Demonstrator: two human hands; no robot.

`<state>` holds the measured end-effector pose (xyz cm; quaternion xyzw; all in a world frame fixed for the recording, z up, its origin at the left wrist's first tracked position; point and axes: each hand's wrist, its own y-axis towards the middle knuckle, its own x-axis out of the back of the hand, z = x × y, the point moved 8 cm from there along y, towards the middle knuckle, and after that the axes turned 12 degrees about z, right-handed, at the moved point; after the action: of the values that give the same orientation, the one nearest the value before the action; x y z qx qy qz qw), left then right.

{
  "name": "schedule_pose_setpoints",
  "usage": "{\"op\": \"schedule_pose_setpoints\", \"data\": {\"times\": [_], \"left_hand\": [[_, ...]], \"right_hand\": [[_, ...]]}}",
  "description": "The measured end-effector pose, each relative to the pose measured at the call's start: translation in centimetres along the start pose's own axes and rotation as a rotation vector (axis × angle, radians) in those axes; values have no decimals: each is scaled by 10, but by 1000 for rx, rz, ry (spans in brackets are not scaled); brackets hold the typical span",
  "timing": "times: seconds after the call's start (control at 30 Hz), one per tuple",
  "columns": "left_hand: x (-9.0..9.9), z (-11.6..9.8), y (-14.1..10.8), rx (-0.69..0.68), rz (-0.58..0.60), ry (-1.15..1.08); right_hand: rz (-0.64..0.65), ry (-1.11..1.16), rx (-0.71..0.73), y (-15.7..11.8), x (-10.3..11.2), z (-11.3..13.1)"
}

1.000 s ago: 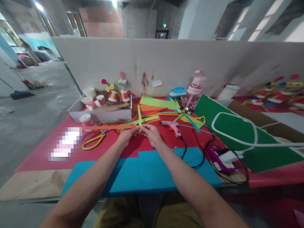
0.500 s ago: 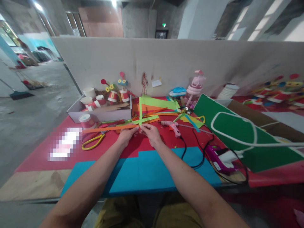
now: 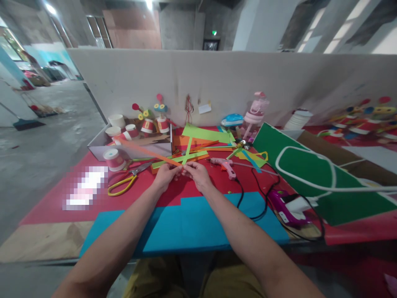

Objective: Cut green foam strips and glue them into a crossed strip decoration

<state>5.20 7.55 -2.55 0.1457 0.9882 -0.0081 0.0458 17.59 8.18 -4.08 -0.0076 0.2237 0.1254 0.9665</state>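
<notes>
An orange paper strip point(image 3: 151, 153) runs up and leftward from the fingertips of my left hand point(image 3: 165, 177), which is closed on its end. My right hand point(image 3: 198, 174) pinches the lower end of a light green paper strip point(image 3: 187, 151) that points up and away. Both strip ends meet between my fingertips, where the exact join is hidden. Just to the right lies a pink glue gun point(image 3: 226, 167). Scissors with yellow handles point(image 3: 122, 186) rest on the red cover point(image 3: 149, 194) left of my hands.
Behind my hands are stacked coloured paper sheets point(image 3: 204, 133). A box point(image 3: 149, 151) with paper cups and cup figures stands at the back left. Right are a green board point(image 3: 328, 207), a black cord and a purple power block point(image 3: 287, 211). Blue sheets point(image 3: 186, 231) line the front.
The orange strip's free end has swung upward, away from level. The green strip has tipped to the right from upright. Both hands stay at nearly the same spot, still pinching.
</notes>
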Motion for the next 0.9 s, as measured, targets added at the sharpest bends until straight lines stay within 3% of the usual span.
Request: {"op": "schedule_pose_setpoints", "data": {"times": [0.5, 0.9], "left_hand": [[-3, 0, 2, -30, 46, -70], [-2, -2, 1, -47, 34, -41]], "right_hand": [[72, 36, -43, 0, -4, -4], [1, -10, 4, -1, 0, 1]]}}
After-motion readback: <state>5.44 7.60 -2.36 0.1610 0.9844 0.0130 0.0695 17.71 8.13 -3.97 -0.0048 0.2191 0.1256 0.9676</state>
